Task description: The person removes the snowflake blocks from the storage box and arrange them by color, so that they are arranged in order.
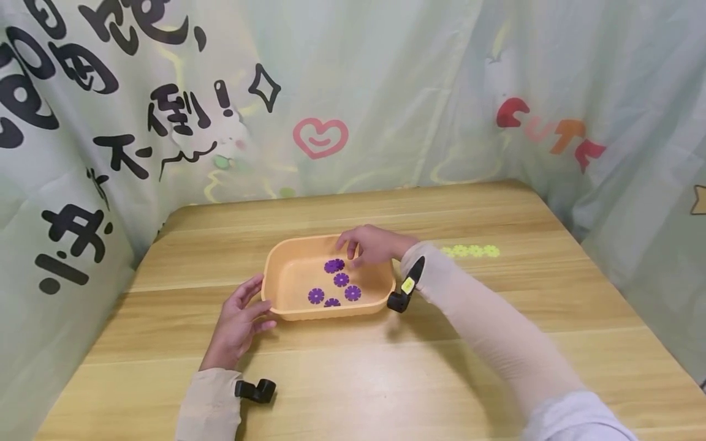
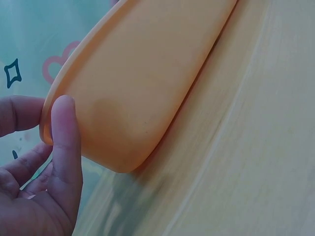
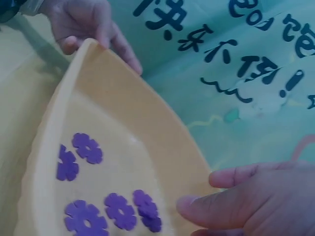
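The left hand [image 1: 238, 324] steadies the near-left corner of the orange tray [image 1: 281, 288] mid-table, thumb against the wall, fingers relaxed. The right hand [image 1: 371, 244] hovers over the far rim, fingers loosely spread, holding nothing, just above the purple flower pieces [image 1: 334, 266]. This looks like dropping pieces in; next, reaching right for the yellow-green flower pieces [image 1: 470, 250].

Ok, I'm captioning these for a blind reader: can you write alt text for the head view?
A person's right hand reaches into an orange tray holding purple flower-shaped pieces, while the left hand touches the tray's near left corner. The tray sits on a wooden table, with a row of yellow-green flower pieces lying beyond the right wrist.
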A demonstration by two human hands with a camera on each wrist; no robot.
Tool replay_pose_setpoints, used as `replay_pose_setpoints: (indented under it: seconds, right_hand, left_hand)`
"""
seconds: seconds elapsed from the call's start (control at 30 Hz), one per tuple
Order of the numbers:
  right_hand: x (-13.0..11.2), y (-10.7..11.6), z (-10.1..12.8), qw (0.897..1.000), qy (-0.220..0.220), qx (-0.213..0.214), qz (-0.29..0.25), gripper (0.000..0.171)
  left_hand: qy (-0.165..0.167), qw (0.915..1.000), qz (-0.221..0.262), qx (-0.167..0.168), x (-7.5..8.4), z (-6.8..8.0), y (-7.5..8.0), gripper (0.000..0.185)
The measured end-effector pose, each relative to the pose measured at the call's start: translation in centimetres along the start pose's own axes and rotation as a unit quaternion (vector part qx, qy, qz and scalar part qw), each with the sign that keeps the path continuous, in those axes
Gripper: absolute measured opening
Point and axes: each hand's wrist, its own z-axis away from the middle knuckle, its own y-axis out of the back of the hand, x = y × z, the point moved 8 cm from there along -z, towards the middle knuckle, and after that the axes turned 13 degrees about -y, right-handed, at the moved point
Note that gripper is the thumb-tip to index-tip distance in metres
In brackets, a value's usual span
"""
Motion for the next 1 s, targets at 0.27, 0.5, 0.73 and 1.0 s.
replay_pose_setpoints:
  seconds: [0.27,0.5,0.73,1.0]
  right_hand:
    - [0.4,-2.5,-1.8,0.998,-0.04,-0.038,0.027,0.034]
    - [1.0,-3.4,-2.7,0.991,-0.1,-0.068,0.051,0.033]
    - [1.6,-4.2,-3.1,0.979,-0.157,-0.122,-0.048,0.034]
    - [1.8,-4.3,-3.6,0.979,-0.154,-0.124,-0.058,0.03]
  left_hand:
    - [-0.001,1.0,0.0,-0.002,-0.3,0.1,-0.1,0.065]
    - [-0.006,1.0,0.003,-0.004,0.0,-0.1,0.0,0.066]
    - [-0.002,1.0,0.003,-0.004,0.1,0.0,0.0,0.066]
    - [0.0,1.0,0.005,-0.007,0.2,0.0,-0.1,0.066]
